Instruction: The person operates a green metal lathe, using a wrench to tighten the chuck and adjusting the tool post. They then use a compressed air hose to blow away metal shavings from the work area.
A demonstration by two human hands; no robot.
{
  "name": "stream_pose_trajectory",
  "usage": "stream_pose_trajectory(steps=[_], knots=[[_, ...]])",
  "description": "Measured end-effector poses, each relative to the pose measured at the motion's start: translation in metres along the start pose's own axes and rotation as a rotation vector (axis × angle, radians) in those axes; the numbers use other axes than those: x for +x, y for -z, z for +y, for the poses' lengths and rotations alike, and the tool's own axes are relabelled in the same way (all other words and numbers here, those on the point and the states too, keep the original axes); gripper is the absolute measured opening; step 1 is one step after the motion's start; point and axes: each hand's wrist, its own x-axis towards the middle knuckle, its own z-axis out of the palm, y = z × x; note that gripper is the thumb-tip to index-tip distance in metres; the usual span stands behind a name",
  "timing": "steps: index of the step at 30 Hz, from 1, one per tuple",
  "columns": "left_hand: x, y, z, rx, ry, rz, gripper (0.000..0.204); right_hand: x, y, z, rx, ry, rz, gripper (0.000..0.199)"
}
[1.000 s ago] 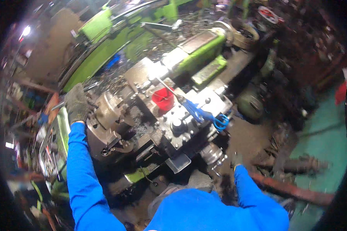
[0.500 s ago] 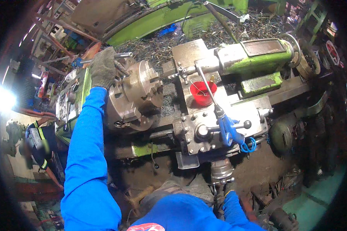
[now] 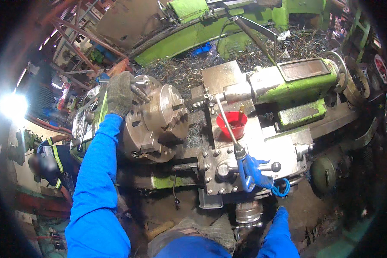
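Gripping a key [image 3: 139, 91] at the chuck's [image 3: 157, 122] 11 o'clock rim, the gloved left hand [image 3: 119, 92] is curling closed; the right hand [image 3: 281, 211] is lying low at 5 o'clock, grip indiscernible.

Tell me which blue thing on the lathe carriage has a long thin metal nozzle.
The blue air blow gun, lying beside the red cup; the coiled blue hose has none.

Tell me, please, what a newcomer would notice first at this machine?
Probably the big steel lathe chuck at centre left, with the gloved left hand resting on its upper rim. Next, the bright red cup on the carriage just right of it, and the blue air blow gun lying below that.
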Motion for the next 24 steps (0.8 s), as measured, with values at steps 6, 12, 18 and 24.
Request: stream_pose_trajectory(steps=[6, 12, 18, 24], knots=[[0.002, 0.007, 0.018, -0.009, -0.027, 0.015, 0.026, 0.034, -0.010, 0.050, -0.096, -0.142, -0.037, 0.056], [-0.010, -0.005, -0.013, 0.138, -0.131, 0.112, 0.026, 0.059, -0.009, 0.083, -0.127, -0.188, -0.062, 0.055], [-0.008, 0.005, 0.017, 0.014, 0.131, -0.005, 0.026, 0.089, -0.014, 0.076, -0.133, -0.189, -0.076, 0.054], [0.005, 0.002, 0.014, 0.147, -0.131, 0.037, 0.023, 0.112, -0.024, 0.045, -0.112, -0.177, -0.067, 0.054]])
